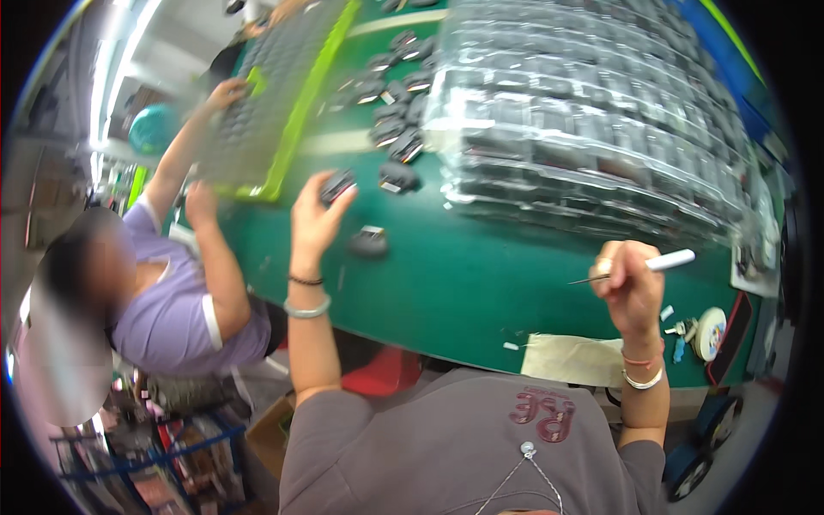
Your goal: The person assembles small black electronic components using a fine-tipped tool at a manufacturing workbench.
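Head view: the left hand (pixel 314 215) has its grip on a dark part (pixel 338 185), upper left of centre; the right hand (pixel 631 281), right of centre, pinches a white-handled pointed tool (pixel 672 260). Slack pressure could drop either.

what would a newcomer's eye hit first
Likely the stack of clear trays, upper right on the green table. Then the lime-edged tray at upper left, beside a co-worker in purple. Nearer, the left hand holds a dark part, the right hand a white-handled tool.
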Demonstrator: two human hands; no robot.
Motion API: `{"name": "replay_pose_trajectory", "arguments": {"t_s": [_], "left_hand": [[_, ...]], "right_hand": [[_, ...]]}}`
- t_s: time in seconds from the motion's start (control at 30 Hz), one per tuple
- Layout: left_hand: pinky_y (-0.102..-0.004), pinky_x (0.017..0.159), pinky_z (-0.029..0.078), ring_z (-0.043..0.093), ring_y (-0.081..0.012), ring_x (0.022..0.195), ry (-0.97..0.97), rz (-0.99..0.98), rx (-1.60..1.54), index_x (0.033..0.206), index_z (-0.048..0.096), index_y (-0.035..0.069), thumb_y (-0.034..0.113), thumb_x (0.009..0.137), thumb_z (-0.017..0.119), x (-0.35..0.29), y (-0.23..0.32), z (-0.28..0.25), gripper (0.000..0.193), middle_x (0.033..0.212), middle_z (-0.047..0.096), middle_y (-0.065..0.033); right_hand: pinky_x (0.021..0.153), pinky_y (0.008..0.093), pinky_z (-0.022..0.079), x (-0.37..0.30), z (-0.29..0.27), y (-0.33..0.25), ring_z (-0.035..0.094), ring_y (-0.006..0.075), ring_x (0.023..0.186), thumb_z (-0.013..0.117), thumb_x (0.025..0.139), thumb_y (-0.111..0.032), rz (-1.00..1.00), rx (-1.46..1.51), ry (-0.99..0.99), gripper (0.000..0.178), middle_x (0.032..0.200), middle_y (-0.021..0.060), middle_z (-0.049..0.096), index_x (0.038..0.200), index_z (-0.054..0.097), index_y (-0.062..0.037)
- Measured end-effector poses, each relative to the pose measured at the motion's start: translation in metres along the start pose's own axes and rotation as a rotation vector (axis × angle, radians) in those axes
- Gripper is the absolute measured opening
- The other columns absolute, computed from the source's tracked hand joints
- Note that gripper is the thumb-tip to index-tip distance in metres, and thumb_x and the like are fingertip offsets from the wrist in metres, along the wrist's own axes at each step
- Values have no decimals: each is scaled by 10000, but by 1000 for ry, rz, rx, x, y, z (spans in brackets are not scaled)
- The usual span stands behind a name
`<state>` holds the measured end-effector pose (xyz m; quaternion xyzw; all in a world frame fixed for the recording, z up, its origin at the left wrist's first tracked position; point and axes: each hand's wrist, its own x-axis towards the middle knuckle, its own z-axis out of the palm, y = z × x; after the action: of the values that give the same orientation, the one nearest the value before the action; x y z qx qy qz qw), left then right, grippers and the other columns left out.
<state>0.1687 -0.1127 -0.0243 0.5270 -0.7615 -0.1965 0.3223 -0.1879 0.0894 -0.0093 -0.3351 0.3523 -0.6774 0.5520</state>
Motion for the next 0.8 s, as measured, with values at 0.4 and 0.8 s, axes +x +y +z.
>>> {"name": "replay_pose_trajectory", "arguments": {"t_s": [0.4, 0.8], "left_hand": [[-320, 782, 421, 558, -250, 914, -65, 591, 118, 1049, 559, 0, 115, 759, 616, 83, 176, 8, 317, 982, 584, -135], [-378, 841, 422, 515, -300, 959, -606, 1389, 369, 1038, 562, 97, 34, 709, 598, 139, 409, 247, 338, 949, 576, -113]], "right_hand": [[414, 214, 346, 9, 1, -3, 449, 104, 456, 486, 864, -180, 86, -190, 9, 379, 571, 82, 536, 542, 538, 13], [435, 213, 326, 19, -13, 6, 420, 67, 463, 513, 860, -314, 112, -201, 84, 397, 529, 10, 504, 561, 535, -54]]}}
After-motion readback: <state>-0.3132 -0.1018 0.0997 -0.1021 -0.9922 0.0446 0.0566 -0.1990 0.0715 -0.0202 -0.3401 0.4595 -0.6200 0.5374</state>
